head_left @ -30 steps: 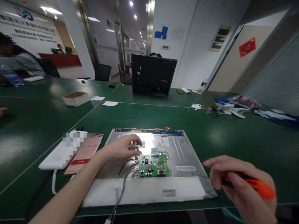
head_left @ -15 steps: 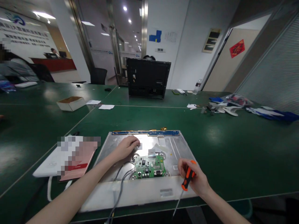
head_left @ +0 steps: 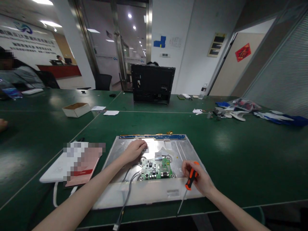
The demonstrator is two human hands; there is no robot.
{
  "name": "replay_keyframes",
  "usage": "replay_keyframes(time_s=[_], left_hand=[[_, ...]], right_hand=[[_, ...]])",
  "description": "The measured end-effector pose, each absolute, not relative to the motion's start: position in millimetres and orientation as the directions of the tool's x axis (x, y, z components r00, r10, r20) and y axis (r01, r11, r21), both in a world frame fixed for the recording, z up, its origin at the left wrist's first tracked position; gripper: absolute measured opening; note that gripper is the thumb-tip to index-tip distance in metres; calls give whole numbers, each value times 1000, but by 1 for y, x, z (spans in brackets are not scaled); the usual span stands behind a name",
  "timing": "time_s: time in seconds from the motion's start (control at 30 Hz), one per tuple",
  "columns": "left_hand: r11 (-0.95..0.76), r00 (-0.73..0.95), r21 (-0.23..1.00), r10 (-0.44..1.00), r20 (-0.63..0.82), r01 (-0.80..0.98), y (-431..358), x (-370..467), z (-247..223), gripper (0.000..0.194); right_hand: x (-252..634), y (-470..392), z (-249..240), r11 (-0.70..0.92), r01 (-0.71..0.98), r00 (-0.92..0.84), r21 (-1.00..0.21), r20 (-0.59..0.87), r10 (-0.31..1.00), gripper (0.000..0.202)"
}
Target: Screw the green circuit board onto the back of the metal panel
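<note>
A silver metal panel (head_left: 173, 189) lies on the green table, with a green circuit board (head_left: 156, 168) on its middle and a blue strip board (head_left: 144, 137) along its far edge. My left hand (head_left: 136, 150) rests on the panel's upper left part, fingers closed; whatever is under the fingertips is hidden. Over the panel's right side, my right hand (head_left: 198, 176) grips an orange and black screwdriver (head_left: 192, 178), whose shaft points down past the near edge. Grey cables (head_left: 128, 195) run from the board's left side over the near edge.
Left of the panel are a white device (head_left: 55, 165) and a pink item (head_left: 90, 163). Farther back stand an open box (head_left: 75, 110) and a black monitor (head_left: 153, 84). Plastic bags and scraps (head_left: 231, 109) lie at the back right. A person (head_left: 21, 72) sits at the far left.
The view has shifted slightly. The panel's near edge sits higher in view, and the cable end now shows. My right hand still holds the screwdriver; my left hand stays on the panel.
</note>
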State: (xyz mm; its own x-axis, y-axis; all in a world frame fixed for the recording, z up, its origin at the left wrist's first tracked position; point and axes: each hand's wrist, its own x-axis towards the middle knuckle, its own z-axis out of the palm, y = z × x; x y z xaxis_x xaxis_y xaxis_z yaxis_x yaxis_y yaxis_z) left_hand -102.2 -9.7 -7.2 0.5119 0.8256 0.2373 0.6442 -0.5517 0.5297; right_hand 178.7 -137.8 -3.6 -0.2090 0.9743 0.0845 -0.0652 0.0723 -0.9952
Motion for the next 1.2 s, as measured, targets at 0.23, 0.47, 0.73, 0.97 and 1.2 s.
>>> replay_keyframes(time_s=[0.23,0.47,0.73,0.97,1.2], left_hand=[[-510,495,608,843,212,609,-1,-103,-10,34],[-419,454,745,874,174,520,2,-118,-3,29],[-554,569,571,803,176,605,-12,-130,12,21],[-555,567,562,805,177,613,-11,-125,6,14],[-558,543,540,814,206,630,-13,-120,6,12]], right_hand=[[182,-116,2,51,-78,-242,-996,69,968,47],[137,-62,40,54,-334,-296,-941,159,942,47],[97,2,15,-73,-374,-359,-925,72,930,47],[101,1,-7,-98,-391,-373,-915,60,926,48],[100,-3,-5,-88,-408,-354,-909,69,933,46]])
